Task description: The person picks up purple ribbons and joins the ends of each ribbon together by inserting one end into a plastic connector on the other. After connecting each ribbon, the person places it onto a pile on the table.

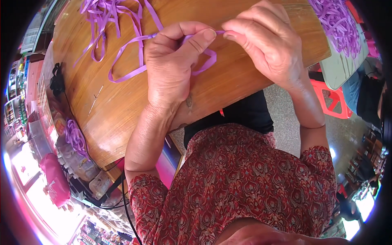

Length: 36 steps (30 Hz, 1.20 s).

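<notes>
A narrow purple ribbon [127, 76] runs through both my hands above the wooden table [122, 122]. My left hand [173, 61] is closed, its thumb pressed to the index finger over the ribbon. A short stretch of ribbon spans the small gap to my right hand [269, 45], whose thumb and fingertips pinch it. One loop hangs to the left of my left hand, and another part shows between the hands, below the fingers. Farther off on the table lies a loose tangle of purple ribbons [107, 16], some with small knots.
A thin needle-like metal tool [95, 100] lies on the table's left part. Black cable [58, 79] and a purple ribbon bundle [75, 139] are at the left edge. More ribbon [337, 24] heaps on a pale green surface [343, 69] at right, near a red stool [332, 100].
</notes>
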Each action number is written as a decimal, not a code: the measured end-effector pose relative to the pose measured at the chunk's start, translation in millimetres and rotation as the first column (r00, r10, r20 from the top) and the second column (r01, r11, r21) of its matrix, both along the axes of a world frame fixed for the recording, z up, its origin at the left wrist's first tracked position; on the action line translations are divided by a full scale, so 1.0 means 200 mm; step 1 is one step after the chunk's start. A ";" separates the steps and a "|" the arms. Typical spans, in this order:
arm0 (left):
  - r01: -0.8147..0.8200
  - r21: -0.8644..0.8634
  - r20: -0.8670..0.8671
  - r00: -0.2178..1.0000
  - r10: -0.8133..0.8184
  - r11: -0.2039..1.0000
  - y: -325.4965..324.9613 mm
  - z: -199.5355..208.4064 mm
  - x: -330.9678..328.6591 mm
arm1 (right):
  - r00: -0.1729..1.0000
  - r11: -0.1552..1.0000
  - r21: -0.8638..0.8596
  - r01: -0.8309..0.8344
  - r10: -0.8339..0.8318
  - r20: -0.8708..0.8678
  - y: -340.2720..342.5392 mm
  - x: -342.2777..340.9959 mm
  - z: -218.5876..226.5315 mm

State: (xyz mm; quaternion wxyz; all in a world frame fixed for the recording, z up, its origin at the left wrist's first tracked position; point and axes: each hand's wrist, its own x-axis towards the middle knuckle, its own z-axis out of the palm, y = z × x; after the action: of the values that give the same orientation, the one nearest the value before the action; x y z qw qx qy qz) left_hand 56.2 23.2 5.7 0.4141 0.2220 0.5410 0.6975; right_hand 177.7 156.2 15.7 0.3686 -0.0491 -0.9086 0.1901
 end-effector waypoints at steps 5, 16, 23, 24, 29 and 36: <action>-0.026 -0.048 -0.301 0.954 0.010 0.999 -0.02 0.03 -0.01 | 0.987 1.000 0.025 -0.011 0.007 0.159 -0.03 0.10 0.09; -0.037 0.001 -0.431 0.902 0.034 0.999 0.00 0.01 -0.04 | 0.991 0.996 -0.084 0.030 -0.019 0.135 -0.01 0.16 0.08; 0.009 -0.047 -0.216 0.976 -0.019 0.999 -0.01 -0.01 -0.06 | 0.979 0.888 -0.456 0.061 0.036 0.202 0.03 0.20 0.06; 0.028 -0.040 -0.176 0.984 -0.035 0.999 -0.01 -0.01 -0.06 | 0.976 0.841 -0.536 0.080 0.043 0.213 0.03 0.20 0.06; 0.040 -0.012 -0.065 0.997 -0.041 0.999 0.01 -0.01 -0.06 | 0.923 0.901 -0.241 -0.361 0.307 -0.233 0.21 0.06 -0.22; 0.019 -0.008 -0.020 1.000 -0.019 1.000 0.00 -0.02 -0.08 | 0.990 0.674 -0.732 -0.103 0.139 -0.011 0.05 0.17 -0.13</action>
State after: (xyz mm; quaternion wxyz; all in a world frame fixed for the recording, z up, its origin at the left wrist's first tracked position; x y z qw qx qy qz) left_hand 41.1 23.5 0.9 0.4162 0.2325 0.5456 0.6892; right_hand 212.0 167.1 -11.1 0.2841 -0.1360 -0.7669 0.5591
